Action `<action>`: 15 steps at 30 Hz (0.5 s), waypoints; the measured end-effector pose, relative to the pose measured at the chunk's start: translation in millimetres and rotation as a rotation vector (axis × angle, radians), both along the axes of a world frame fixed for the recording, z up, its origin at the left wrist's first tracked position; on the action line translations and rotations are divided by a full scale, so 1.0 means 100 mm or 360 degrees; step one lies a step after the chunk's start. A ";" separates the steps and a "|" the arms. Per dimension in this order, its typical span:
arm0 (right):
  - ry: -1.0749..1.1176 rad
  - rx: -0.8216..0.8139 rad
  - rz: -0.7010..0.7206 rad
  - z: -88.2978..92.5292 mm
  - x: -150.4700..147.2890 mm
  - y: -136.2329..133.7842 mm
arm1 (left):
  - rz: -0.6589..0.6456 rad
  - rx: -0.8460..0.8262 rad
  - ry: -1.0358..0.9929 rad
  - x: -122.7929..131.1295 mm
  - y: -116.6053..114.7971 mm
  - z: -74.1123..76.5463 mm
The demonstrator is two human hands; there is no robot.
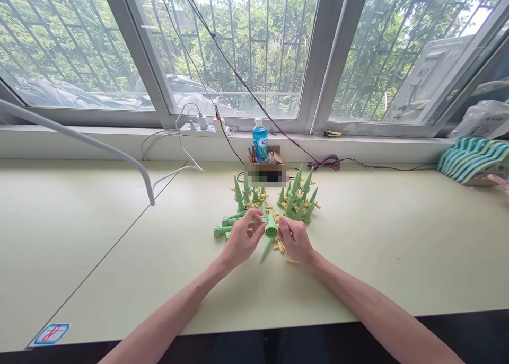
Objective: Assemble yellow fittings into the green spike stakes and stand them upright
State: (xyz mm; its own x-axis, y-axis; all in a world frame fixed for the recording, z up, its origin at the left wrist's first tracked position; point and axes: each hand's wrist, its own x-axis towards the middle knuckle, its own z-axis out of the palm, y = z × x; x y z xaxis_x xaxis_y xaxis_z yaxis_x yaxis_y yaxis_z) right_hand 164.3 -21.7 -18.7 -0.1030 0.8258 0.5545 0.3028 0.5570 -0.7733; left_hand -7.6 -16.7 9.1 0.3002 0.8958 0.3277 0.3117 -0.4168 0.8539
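Between my two hands a green plastic watering spike is tilted with its round open end toward me. My left hand has its curled fingers and thumb at the spike's left side. On the other side, my right hand is closed, its thumb and forefinger close to the rim; what it pinches is hidden. Below them another green spike lies on the table, beside small yellow valve pieces. Several green spikes lie by my left hand. Upright spikes with yellow pieces stand in a left group and a right group.
Behind the spikes, a small cardboard box holds a blue-labelled bottle. A white cable arches over the table's left side. Bundled wires lie near the sill. Teal-green curved pieces are stacked far right.
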 end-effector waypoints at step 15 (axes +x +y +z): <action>-0.0170 -0.0006 0.0145 -0.05 0.04 0.05 | -0.0386 -0.0762 -0.0245 0.00 -0.03 0.07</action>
State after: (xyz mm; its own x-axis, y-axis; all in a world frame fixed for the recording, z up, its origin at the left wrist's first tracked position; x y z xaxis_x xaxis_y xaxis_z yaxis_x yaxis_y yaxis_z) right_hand 168.0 -16.3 -23.4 -0.2363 0.8123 0.5332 0.3318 0.5832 -0.7415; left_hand -7.7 -19.3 16.3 0.4969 0.8667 -0.0426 0.1120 -0.0154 0.9936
